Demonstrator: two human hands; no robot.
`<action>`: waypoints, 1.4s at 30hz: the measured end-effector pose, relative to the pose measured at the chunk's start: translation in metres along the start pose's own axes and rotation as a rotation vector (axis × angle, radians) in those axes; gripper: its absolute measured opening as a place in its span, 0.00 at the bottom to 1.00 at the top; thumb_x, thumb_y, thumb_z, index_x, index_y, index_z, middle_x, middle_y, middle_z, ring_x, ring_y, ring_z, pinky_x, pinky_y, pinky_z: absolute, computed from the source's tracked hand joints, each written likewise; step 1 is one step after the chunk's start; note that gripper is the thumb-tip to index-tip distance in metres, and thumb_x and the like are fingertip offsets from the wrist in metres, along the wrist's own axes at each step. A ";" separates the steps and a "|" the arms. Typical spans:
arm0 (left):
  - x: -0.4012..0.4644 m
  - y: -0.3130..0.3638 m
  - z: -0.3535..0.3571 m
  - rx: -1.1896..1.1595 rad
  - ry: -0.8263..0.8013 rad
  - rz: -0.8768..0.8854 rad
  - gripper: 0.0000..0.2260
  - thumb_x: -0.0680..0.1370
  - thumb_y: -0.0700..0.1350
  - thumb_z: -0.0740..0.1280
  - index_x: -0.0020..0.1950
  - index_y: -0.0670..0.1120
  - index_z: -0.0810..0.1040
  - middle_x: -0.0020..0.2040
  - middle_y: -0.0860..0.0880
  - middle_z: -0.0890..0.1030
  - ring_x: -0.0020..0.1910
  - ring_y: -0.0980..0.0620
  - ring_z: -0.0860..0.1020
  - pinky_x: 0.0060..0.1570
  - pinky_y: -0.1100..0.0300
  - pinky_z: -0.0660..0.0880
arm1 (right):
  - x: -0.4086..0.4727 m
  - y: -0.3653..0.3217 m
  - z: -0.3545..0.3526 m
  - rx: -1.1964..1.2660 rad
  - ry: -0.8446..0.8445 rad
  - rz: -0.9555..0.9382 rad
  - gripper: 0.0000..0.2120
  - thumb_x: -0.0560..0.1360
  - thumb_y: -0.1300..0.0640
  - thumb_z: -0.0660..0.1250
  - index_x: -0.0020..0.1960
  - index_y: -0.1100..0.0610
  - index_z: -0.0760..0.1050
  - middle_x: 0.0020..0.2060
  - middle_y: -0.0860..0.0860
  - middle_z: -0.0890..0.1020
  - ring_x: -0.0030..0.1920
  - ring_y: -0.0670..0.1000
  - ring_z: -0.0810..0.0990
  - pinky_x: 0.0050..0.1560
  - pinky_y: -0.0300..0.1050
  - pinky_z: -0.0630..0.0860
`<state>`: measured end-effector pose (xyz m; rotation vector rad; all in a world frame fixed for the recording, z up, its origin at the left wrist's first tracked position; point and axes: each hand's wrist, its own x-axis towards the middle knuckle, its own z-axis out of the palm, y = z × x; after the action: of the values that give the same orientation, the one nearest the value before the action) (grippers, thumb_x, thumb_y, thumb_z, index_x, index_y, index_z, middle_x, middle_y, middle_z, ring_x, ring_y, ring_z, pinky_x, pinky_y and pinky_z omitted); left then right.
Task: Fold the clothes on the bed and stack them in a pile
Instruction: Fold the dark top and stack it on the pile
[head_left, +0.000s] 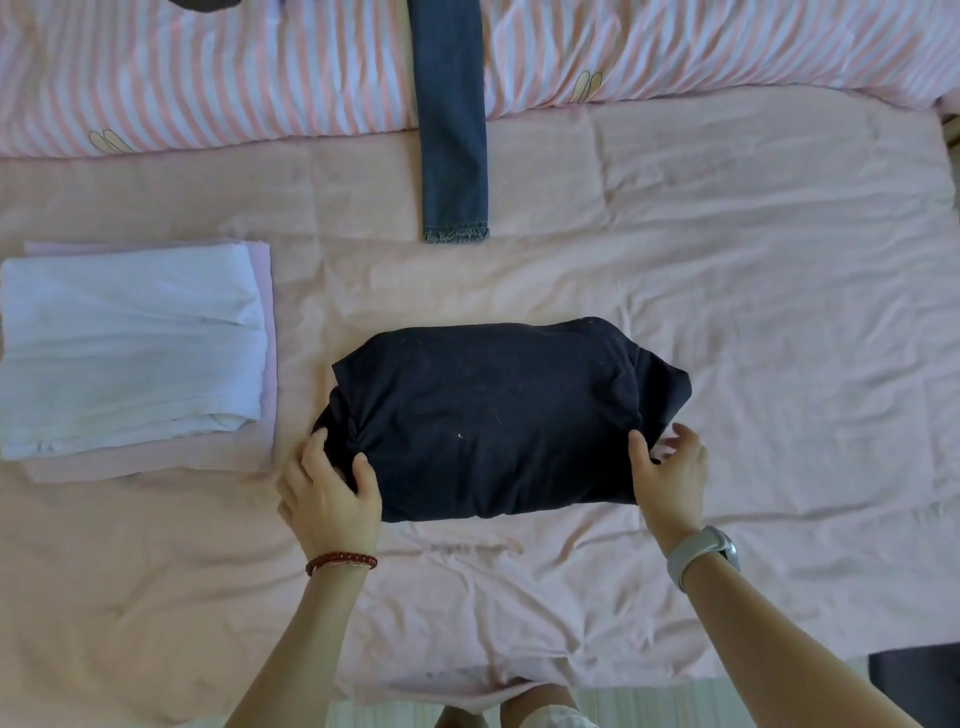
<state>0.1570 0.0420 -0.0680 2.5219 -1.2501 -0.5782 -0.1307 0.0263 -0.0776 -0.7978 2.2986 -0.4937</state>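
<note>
**Dark garment folded at mid-bed, a hand at each end**

The dark garment (488, 421) lies folded into a thick, wide bundle in the middle of the bed (753, 322), on the wrinkled pink sheet. The left hand (330, 491) grips its left end: the thumb lies on top and the fingers (316, 446) curl round bunched cloth. The right hand (670, 470) is at the right end, thumb against the near corner of the bundle, its fingers (685, 434) spread apart and relaxed over a loose flap that sticks out to the right; they clamp on nothing.

To the left, apart from the bundle, sits the pile (135, 353): a folded white garment on top of a folded pale pink one, whose edges show along the right and near sides.

Beyond the bundle, a jeans leg (454, 156) runs straight away from the person, its frayed hem nearest the bundle but clear of it, its far part lying over a pink-and-white striped quilt (208, 78) that spans the back of the bed.

A red bead bracelet (341, 563) is on the left wrist and a watch (701, 553) with a pale strap on the right.

Bare sheet stretches to the right of the bundle and between it and the near edge of the bed, where the sheet hangs over a strip of striped floor (649, 706).
</note>
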 end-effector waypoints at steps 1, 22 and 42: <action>0.000 0.003 0.000 0.064 0.044 0.131 0.20 0.73 0.44 0.64 0.64 0.40 0.72 0.63 0.37 0.72 0.60 0.34 0.69 0.54 0.40 0.68 | 0.004 -0.004 -0.001 0.054 -0.023 0.031 0.31 0.75 0.51 0.66 0.71 0.63 0.59 0.56 0.56 0.73 0.60 0.56 0.71 0.59 0.52 0.69; 0.002 -0.022 -0.029 -1.200 -0.502 -0.606 0.11 0.82 0.47 0.54 0.57 0.50 0.74 0.58 0.45 0.77 0.54 0.48 0.77 0.50 0.55 0.73 | -0.114 -0.126 0.068 -0.137 -0.529 -0.713 0.21 0.77 0.56 0.61 0.69 0.58 0.66 0.55 0.56 0.74 0.50 0.58 0.76 0.49 0.53 0.74; 0.006 0.016 0.014 -0.354 -0.146 -0.155 0.23 0.75 0.38 0.67 0.69 0.41 0.65 0.56 0.40 0.74 0.50 0.47 0.74 0.51 0.56 0.72 | -0.026 -0.126 0.101 -0.556 -0.314 -0.970 0.25 0.79 0.59 0.54 0.75 0.55 0.55 0.74 0.54 0.58 0.74 0.55 0.55 0.69 0.52 0.56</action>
<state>0.1429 0.0265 -0.0749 2.3200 -0.9037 -0.9442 0.0059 -0.0640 -0.0725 -2.1096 1.6323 -0.0843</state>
